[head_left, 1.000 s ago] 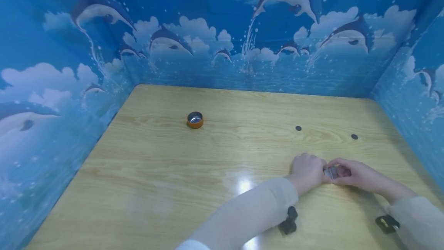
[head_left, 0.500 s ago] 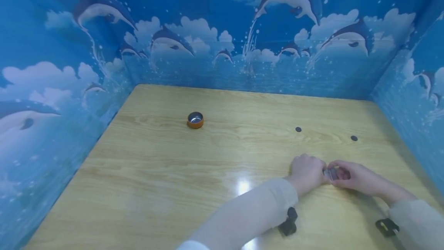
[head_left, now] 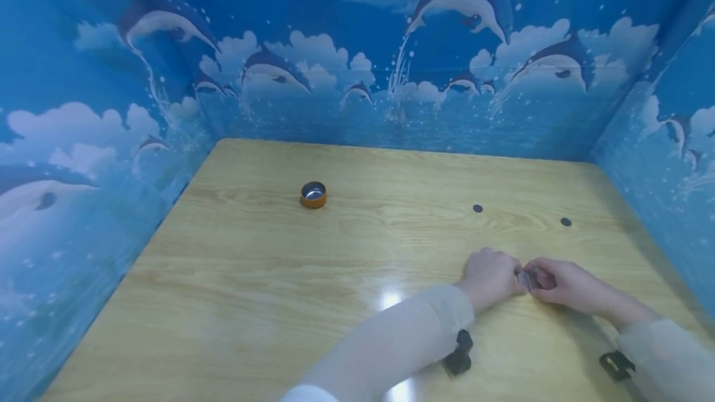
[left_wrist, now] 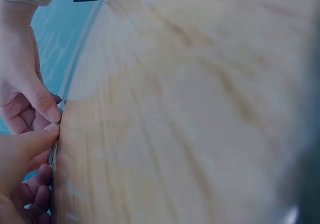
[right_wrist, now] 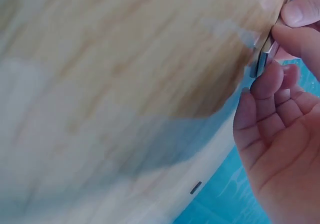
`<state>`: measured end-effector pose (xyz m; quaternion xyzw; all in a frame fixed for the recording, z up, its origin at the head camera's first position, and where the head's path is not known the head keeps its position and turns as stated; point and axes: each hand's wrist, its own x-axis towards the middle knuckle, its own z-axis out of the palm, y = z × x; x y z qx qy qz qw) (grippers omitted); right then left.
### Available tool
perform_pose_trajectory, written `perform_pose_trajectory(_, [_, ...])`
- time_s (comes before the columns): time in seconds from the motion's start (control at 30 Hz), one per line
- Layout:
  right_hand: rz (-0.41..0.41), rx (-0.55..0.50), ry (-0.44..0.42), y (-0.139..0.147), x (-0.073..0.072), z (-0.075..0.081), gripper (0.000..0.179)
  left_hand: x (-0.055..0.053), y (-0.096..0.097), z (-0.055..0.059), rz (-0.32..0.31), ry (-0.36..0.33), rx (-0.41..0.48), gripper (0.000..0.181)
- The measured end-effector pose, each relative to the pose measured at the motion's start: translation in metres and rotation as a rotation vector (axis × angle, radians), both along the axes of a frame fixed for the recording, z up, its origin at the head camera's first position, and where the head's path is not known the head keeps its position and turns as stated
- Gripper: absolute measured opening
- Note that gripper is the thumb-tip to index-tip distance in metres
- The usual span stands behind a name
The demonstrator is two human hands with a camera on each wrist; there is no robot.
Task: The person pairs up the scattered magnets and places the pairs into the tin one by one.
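Observation:
Both hands meet low over the right part of the wooden table [head_left: 335, 278]. Between them is a small, thin, flat silvery-grey piece [head_left: 526, 279]; its exact kind cannot be told. My left hand [head_left: 490, 273] pinches its left end, back of the hand upward. From the other side my right hand [head_left: 578, 287] pinches it between thumb and fingers. In the right wrist view, the edge of the flat piece [right_wrist: 262, 58] looks like stacked thin layers. The left wrist view gives only a narrow edge of the flat piece [left_wrist: 53, 151], with fingers covering the rest.
Two small dark discs, one nearer the middle [head_left: 477, 208] and one farther right [head_left: 566, 222], lie beyond the hands. A small orange bowl [head_left: 313, 195] with a shiny metal inside stands at the back left. Blue dolphin-print cloth [head_left: 357, 48] walls the table's back and sides.
Both hands keep hold of the flat piece and stay almost in place. The piece shows at a slightly different tilt between the fingers. The head view has shifted a little.

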<state>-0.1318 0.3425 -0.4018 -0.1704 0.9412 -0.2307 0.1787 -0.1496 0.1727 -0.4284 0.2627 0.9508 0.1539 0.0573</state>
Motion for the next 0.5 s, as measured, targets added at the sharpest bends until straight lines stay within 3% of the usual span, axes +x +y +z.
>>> perform_pose_trajectory(0.1, [-0.014, 0.015, -0.003, -0.002, -0.001, -0.001, 0.042, -0.004, -0.01, 0.001, -0.078, -0.041, 0.054, 0.036])
perform_pose_trajectory(0.23, [-0.018, 0.022, 0.001, -0.001, -0.002, -0.003, 0.048, -0.012, -0.031, 0.007, -0.16, -0.201, 0.193, 0.045])
perform_pose_trajectory(0.37, [-0.001, 0.046, 0.04, 0.004, -0.002, -0.004, 0.055, -0.018, -0.059, 0.012, -0.126, -0.355, 0.352, 0.048])
perform_pose_trajectory(0.5, [0.034, 0.056, 0.101, 0.007, -0.003, -0.004, 0.051, -0.025, -0.097, 0.016, -0.068, -0.433, 0.486, 0.046])
